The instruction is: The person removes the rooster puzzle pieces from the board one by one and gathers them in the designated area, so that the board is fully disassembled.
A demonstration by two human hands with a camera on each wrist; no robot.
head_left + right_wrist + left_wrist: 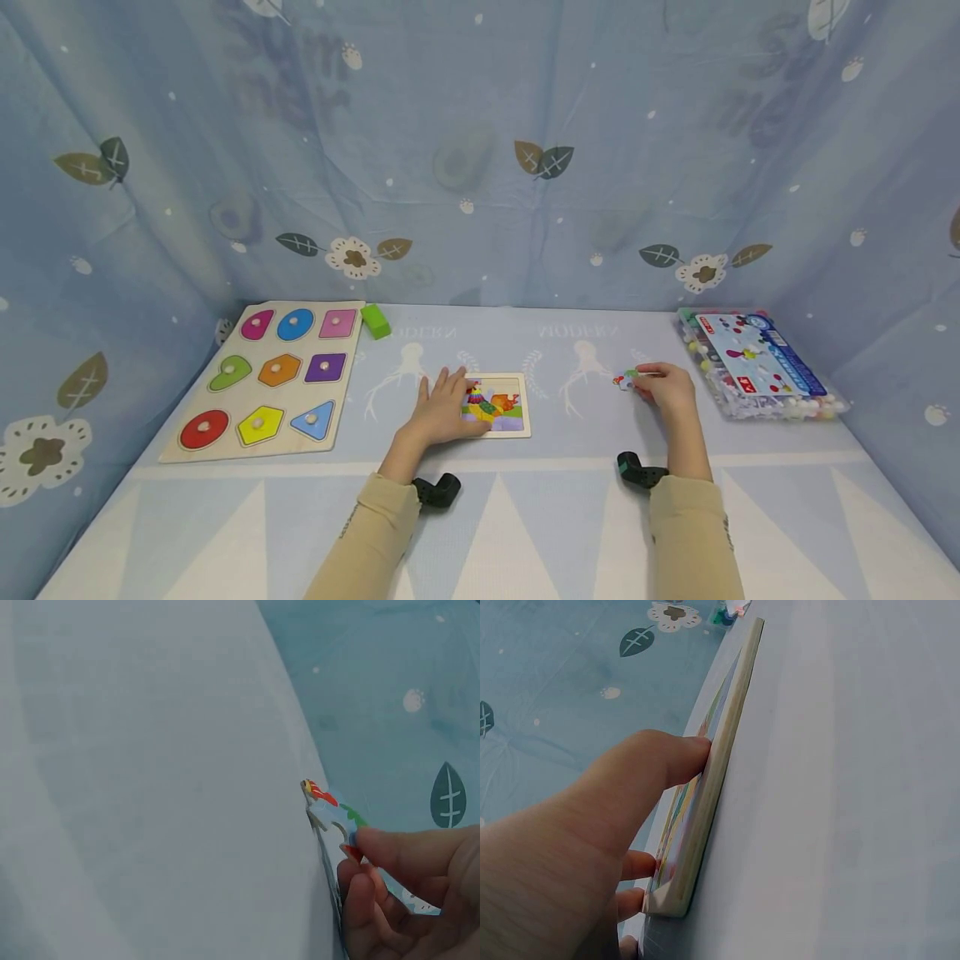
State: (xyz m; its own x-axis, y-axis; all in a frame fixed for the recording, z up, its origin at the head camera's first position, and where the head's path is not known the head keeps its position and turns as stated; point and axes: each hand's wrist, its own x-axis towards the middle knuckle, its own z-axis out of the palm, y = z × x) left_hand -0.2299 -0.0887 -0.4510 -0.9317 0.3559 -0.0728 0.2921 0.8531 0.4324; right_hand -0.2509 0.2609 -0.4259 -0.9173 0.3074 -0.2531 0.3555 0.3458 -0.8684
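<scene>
A small wooden jigsaw puzzle [512,423] with a colourful picture lies flat on the table; bare wood shows along the upper part of its tray. My left hand [441,414] rests on its left side, fingers extended, with the thumb [686,757] pressing on the picture near the front rim. Part of the picture is hidden under this hand. Over to the right, my right hand [667,389] pinches a jigsaw piece [330,806] between thumb and fingers. This piece is light blue with red, green and yellow, held at the table surface and tilted.
On the left lies a wooden peg board [288,396] with several coloured shapes. A green block [376,321] sits beside its upper right corner. At the right stands a clear plastic box [757,367] of small coloured parts. A printed curtain [480,100] hangs behind the table.
</scene>
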